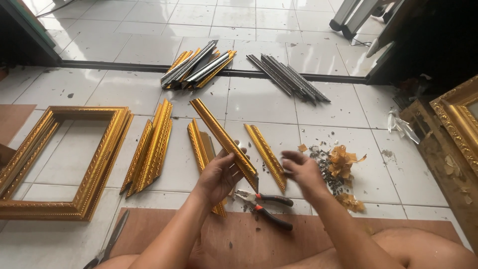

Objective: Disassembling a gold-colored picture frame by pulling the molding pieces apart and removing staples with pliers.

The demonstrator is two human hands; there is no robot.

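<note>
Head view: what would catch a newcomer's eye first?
The left hand grips a long gold moulded frame strip at centre, with the right hand open beside it. Red-handled pliers lie just below on the brown board. An assembled gold rectangular picture frame lies on the white tiled floor at left.

No packages, labels, signs or screens anywhere in view, as far as discernible.
</note>
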